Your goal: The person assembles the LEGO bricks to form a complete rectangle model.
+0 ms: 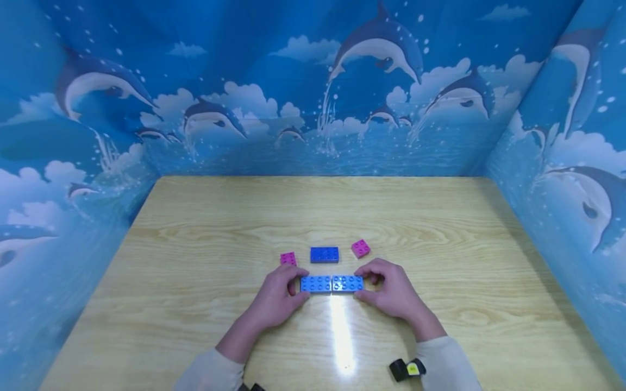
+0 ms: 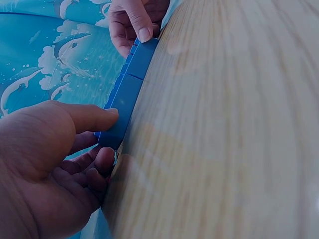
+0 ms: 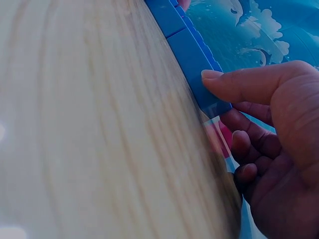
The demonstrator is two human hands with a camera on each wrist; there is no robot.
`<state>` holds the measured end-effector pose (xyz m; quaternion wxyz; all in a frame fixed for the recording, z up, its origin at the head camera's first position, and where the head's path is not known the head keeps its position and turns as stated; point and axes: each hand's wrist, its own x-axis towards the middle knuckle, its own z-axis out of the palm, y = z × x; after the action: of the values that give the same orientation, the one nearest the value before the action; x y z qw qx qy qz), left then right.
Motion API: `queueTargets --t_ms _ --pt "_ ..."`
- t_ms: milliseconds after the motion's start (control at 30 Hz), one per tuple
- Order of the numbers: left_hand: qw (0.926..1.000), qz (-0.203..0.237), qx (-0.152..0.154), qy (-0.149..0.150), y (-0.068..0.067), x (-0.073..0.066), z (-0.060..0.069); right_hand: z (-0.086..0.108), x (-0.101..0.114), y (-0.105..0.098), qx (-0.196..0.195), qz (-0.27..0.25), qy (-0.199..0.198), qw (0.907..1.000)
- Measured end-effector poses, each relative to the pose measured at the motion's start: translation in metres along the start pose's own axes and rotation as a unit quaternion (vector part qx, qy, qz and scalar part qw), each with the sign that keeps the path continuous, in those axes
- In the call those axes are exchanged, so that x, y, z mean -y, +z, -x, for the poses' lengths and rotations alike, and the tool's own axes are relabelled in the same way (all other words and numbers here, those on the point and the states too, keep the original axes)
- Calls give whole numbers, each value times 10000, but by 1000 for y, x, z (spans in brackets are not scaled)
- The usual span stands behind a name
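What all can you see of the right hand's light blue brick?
The light blue brick looks like glossy plastic: rectangular, studs up in two rows of four, smooth near side. It sits level on the table, end to end with a matching brick, a thin seam between. The right hand pinches its outer end.

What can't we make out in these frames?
Head: near edge of the left pink brick, behind the left hand.
Head: print on the yellow label, too small.
Left wrist: rest of the right hand, cut by top edge.
Right wrist: left light-blue brick, cut by top edge.
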<state>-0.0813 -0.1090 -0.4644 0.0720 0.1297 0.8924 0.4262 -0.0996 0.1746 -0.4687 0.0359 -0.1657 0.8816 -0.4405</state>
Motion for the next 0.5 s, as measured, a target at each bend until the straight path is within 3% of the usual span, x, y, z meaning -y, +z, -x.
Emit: queueTargets --t_ms 200,500 --pt "9999 -67 48 -140 0 -2 -1 -1 0 1 -17 23 -61 10000" --pt "10000 -51 27 -63 0 -1 -1 -2 0 1 10 -1 -66 10000"
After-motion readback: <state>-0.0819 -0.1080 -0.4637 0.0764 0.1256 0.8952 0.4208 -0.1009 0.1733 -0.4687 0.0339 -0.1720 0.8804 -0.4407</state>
